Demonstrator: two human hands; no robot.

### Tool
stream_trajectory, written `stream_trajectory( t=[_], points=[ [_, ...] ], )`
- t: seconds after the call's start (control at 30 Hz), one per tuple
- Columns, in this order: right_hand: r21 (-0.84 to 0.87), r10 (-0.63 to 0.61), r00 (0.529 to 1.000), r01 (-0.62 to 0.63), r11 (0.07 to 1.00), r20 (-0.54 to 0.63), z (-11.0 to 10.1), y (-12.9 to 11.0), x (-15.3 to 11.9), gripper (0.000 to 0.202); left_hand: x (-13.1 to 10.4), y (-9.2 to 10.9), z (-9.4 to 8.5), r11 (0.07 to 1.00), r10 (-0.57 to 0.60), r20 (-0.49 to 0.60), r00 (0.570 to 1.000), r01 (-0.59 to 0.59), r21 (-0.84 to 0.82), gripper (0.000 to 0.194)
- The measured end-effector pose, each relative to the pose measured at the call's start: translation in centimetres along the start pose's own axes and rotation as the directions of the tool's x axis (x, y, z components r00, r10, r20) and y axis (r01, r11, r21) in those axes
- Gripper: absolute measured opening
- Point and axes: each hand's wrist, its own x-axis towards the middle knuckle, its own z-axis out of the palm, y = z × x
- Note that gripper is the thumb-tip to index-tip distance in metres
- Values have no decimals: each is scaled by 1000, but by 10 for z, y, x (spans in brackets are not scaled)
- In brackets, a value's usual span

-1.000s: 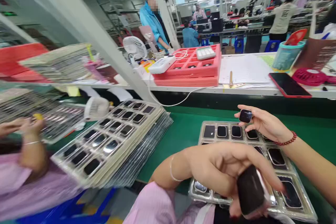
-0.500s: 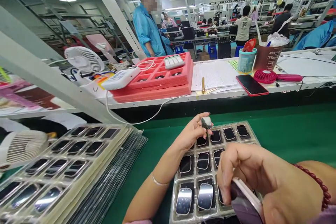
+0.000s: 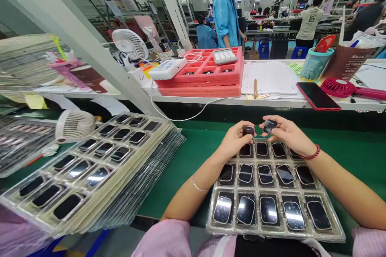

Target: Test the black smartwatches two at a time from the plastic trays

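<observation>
The left hand [image 3: 237, 140] is closed in a narrow pinch, holding a strapless smartwatch [image 3: 248, 131] between thumb and fingers. The right hand [image 3: 285, 132] grips a second smartwatch [image 3: 270, 125] the same way, tilted, just beside the first. Both watches are above the far edge of the clear plastic tray [image 3: 256, 191], whose compartments hold more watches. Half a second ago the right hand was low over the tray's near side, close to the camera; now it is beside the left, and the front row shows uncovered.
</observation>
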Motion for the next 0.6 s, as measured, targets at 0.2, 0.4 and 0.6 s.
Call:
stream_trajectory(
  t=[0.2,0.4,0.6],
  points=[
    [-72,-25,999,27,997,34,-5,16,1,48,-1,-2,-3,999,-19,14,1000,19,36,39],
    [-196,-42,999,44,980,13,-5,21,4,31,3,-9,-5,996,-23,13,1000,22,84,29],
    [39,29,997,-32,999,71,0,-2,-8,60,-8,11,-8,996,-37,116,993,46,-82,52]
  ],
)
